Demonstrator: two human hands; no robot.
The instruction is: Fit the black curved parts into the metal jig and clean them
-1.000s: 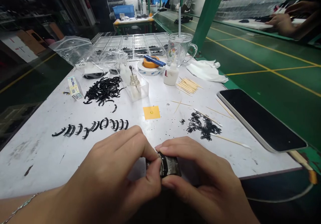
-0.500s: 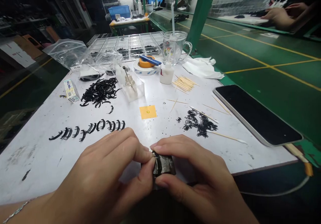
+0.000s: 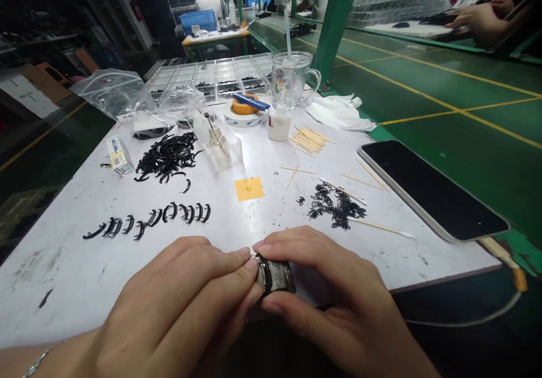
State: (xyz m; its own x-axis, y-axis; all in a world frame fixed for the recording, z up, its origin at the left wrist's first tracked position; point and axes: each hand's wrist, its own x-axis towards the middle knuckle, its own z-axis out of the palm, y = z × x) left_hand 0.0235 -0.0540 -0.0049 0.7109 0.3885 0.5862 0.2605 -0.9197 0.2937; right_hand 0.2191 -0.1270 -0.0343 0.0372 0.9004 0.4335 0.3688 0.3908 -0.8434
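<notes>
Both hands, left hand (image 3: 178, 304) and right hand (image 3: 334, 299), pinch a small dark block (image 3: 277, 276) with a black curved strip at the near edge of the white table (image 3: 63, 265); bare tabletop lies just beyond.

Both hands meet low at the near edge of the counter (image 3: 63, 287), backs turned up toward the camera. The left hand (image 3: 178, 304) comes in from the lower left, its forearm along the bottom edge with a thin chain at the wrist. Its thumb and forefinger are pinched together at the tips. The right hand (image 3: 339, 304) comes in from the lower right, forefinger stretched out on top and thumb underneath, clamped. The fingertips of the two hands touch.
</notes>
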